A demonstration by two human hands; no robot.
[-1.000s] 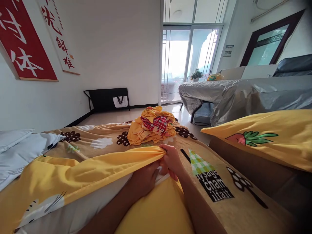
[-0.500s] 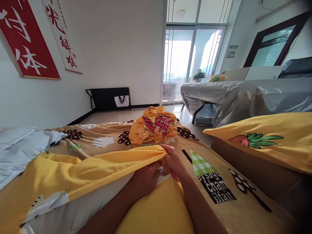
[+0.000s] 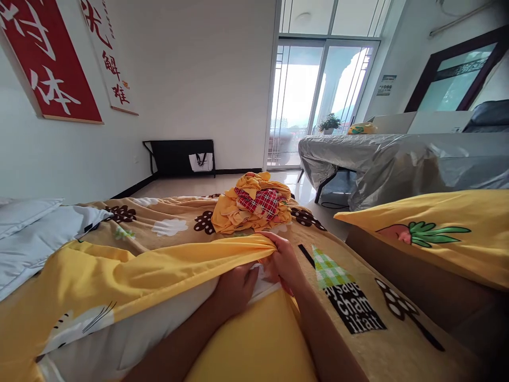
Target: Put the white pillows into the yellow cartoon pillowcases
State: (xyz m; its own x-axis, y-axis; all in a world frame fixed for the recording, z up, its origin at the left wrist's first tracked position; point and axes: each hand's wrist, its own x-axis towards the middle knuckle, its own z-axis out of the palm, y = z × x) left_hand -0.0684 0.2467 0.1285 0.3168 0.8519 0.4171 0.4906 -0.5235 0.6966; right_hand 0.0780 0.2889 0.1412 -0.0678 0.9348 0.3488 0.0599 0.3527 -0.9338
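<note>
A yellow pillowcase [image 3: 159, 265] with a white cat print spreads across the front of the bed. Inside its opening lies a white pillow [image 3: 147, 323], partly covered by the yellow cloth. My right hand [image 3: 284, 260] is closed on the pillowcase at its far right corner, bunching the fabric. Just left of it, my left hand [image 3: 238, 286] is closed at the opening, on a white corner of the pillow; its fingertips are partly hidden.
A brown patterned blanket [image 3: 358, 350] covers the bed. A crumpled heap of yellow and red-checked cloth [image 3: 254, 207] lies beyond my hands. White pillows [image 3: 40, 228] rest at left. A yellow carrot-print pillow [image 3: 433, 233] sits at right, near a plastic-covered table [image 3: 382, 154].
My left hand has shifted slightly left and down, away from my right hand, which still grips the pillowcase corner. The view has turned slightly left.
</note>
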